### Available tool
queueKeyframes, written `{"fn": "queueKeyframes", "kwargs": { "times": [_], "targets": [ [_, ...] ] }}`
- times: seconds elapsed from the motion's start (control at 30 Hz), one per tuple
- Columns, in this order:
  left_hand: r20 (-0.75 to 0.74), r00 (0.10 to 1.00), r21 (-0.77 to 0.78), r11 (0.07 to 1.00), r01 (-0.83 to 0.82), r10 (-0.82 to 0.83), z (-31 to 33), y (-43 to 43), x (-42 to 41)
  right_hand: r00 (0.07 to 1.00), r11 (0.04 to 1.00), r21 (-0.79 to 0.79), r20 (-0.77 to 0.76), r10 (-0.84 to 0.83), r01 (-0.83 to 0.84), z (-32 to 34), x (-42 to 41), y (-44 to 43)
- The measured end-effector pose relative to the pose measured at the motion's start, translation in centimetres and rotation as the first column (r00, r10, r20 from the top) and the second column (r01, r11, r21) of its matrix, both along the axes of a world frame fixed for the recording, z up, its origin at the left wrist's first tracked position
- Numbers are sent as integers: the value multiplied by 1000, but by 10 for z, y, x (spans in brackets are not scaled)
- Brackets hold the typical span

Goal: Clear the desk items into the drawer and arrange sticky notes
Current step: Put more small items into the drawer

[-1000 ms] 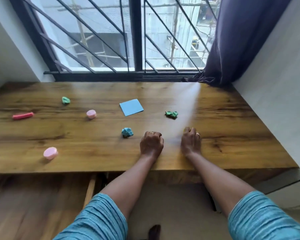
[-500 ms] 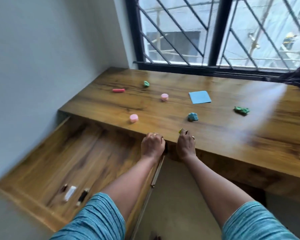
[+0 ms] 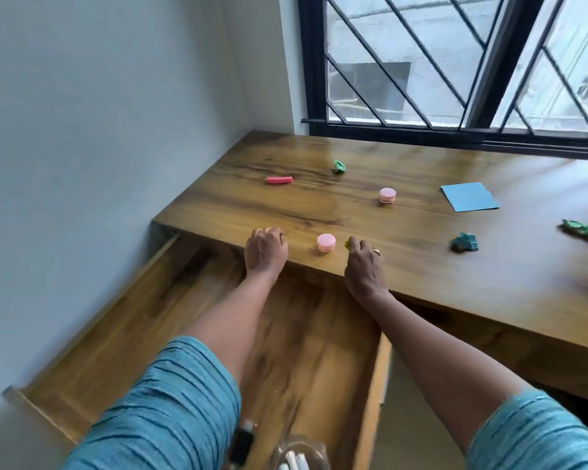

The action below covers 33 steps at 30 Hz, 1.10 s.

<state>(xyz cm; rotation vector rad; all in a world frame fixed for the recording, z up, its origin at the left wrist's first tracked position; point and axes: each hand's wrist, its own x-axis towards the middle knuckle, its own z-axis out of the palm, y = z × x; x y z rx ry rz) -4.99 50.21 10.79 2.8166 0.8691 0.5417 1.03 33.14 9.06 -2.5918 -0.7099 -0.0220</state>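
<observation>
My left hand (image 3: 265, 250) rests as a closed fist on the front edge of the wooden desk (image 3: 421, 266). My right hand (image 3: 364, 262) is closed, with a small yellow-green piece (image 3: 348, 242) pinched at its fingertips. A pink round cap (image 3: 326, 242) stands between the hands. Farther back lie another pink cap (image 3: 387, 195), a pink-red bar (image 3: 279, 179), a green crumpled note (image 3: 339, 166), a blue sticky note pad (image 3: 469, 197), a teal crumpled note (image 3: 464, 242) and a second green crumpled note (image 3: 581, 228). The wooden drawer (image 3: 99, 337) stands open under my arms.
In the drawer's near end lie a black object (image 3: 241, 446) and a clear packet of white sticks (image 3: 294, 457). A white wall (image 3: 99, 130) bounds the left side. A barred window (image 3: 455, 62) runs behind the desk.
The view has swung left and the open drawer has come into sight. Both hands have slid left along the desk's front edge, to either side of the near pink cap.
</observation>
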Motion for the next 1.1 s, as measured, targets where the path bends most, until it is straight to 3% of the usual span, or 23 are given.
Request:
{"fn": "queueKeyframes", "kwargs": {
  "times": [0.1,0.27,0.5,0.67,0.9,1.03,1.1],
  "targets": [
    [-26,1000,-37,999,-10,9,-14,56,18,998,998,-24,36,-57,58,-6,6,36],
    [-82,990,-67,992,106,-112,-28,137,75,993,994,-45,77,-95,98,-19,11,101],
    [-166,970,-98,982,161,-176,-40,186,161,937,984,-160,348,-16,76,-31,19,166],
    [-206,938,-36,960,279,-280,-52,199,206,964,979,-117,229,-137,167,-43,37,184],
    [-27,964,33,964,265,-264,-75,200,212,952,971,-73,225,-206,227,-51,41,184],
    [-18,958,117,951,285,-285,-65,196,184,967,985,-48,202,-155,168,-51,38,182],
    [44,953,82,952,294,-298,-59,193,156,979,992,-27,167,-119,125,-50,39,180]
  ]
}}
